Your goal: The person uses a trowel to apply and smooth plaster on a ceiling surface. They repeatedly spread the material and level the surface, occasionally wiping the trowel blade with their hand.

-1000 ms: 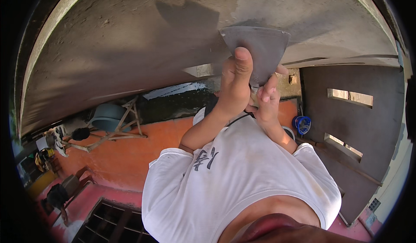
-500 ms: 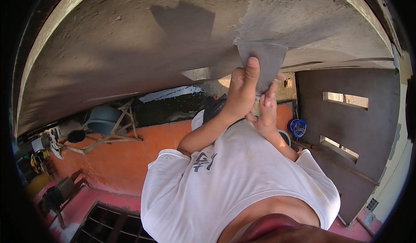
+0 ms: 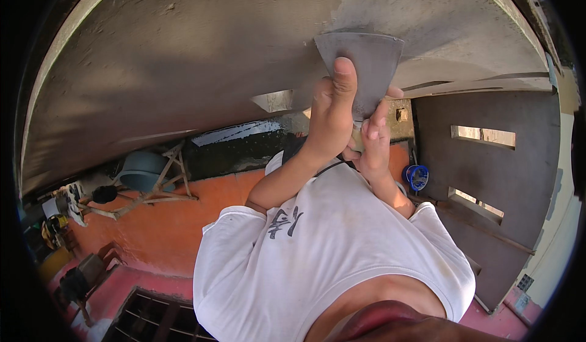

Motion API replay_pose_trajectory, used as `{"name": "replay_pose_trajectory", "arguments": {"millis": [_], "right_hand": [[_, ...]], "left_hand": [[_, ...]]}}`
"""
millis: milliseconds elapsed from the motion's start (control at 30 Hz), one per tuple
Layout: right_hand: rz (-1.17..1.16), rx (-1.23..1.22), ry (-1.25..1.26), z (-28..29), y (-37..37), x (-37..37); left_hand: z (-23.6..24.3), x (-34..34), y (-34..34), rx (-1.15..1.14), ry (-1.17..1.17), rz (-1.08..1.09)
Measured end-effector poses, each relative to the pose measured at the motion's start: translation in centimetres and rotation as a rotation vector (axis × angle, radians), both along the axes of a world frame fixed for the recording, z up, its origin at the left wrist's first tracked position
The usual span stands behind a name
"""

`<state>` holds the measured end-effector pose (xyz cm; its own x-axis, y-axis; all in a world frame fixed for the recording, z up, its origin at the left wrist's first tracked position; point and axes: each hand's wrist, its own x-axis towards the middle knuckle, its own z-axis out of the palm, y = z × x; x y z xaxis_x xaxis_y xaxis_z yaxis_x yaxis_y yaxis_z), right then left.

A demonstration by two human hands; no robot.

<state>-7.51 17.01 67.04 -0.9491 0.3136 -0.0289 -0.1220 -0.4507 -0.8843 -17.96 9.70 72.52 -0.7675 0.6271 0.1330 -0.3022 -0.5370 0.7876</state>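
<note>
Both hands are up at the grey plastered ceiling (image 3: 183, 67), pressing a broad metal trowel blade (image 3: 361, 58) flat against it. The left hand (image 3: 329, 119) has its grip pinching the blade, thumb laid up its face. The right hand (image 3: 373, 144) sits just below the blade, fingers clamped round the handle.

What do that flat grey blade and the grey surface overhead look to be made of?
The flat grey trapezoid blade looks like dull metal: thin, rigid, with a matte sheen. The grey ceiling surface looks like cement plaster: rough, grainy, unevenly shaded, possibly damp.
</note>
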Motion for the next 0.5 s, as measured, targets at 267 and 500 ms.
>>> {"name": "replay_pose_trajectory", "arguments": {"millis": [267,500], "right_hand": [[-0.030,-0.013,-0.016,-0.9,0.0,0.9],[0.052,-0.062,-0.043,-1.6,0.5,1.5]], "left_hand": [[-1.9,0.9,0.7,-0.028,-0.037,-0.042],[-1.6,1.0,0.5,-0.067,-0.085,-0.038]]}}
